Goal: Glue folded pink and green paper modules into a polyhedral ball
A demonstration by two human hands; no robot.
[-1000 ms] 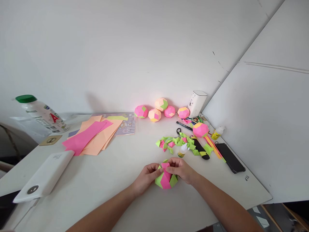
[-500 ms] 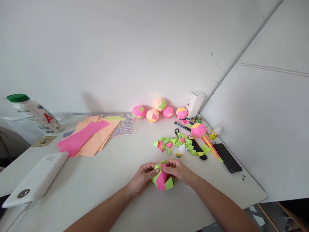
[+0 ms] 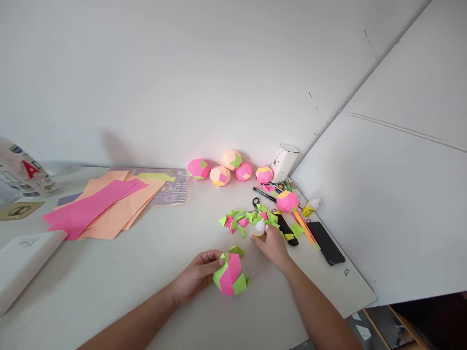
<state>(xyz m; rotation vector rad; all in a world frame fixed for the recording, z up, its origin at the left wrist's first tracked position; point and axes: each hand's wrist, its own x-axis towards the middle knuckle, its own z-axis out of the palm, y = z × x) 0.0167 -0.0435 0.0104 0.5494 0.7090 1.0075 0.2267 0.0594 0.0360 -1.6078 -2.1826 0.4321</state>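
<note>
My left hand (image 3: 200, 270) grips a partly built paper ball (image 3: 230, 275) of folded pink and green pieces, thumb on its upper left side. One green flap stands up at its top and another juts out at the lower right. Further forward, my right hand (image 3: 272, 244) has its thumb and fingers around a small white glue bottle (image 3: 259, 227) standing on the table. Behind that bottle lies a pile of small folded green and pink paper pieces (image 3: 251, 216). The bottle's lower part is partly covered by my fingers.
Finished paper balls (image 3: 220, 176) sit along the wall. At right are a black-and-yellow cutter (image 3: 288, 231), a phone (image 3: 326, 243), another glue bottle (image 3: 310, 207) and paper strips (image 3: 305, 227). Left are coloured paper sheets (image 3: 91, 204), a white box-like device (image 3: 29, 262) and a bottle (image 3: 25, 170).
My right hand has left the paper ball and moved forward to the glue bottle. My left hand keeps hold of the ball. The view has shifted right.
</note>
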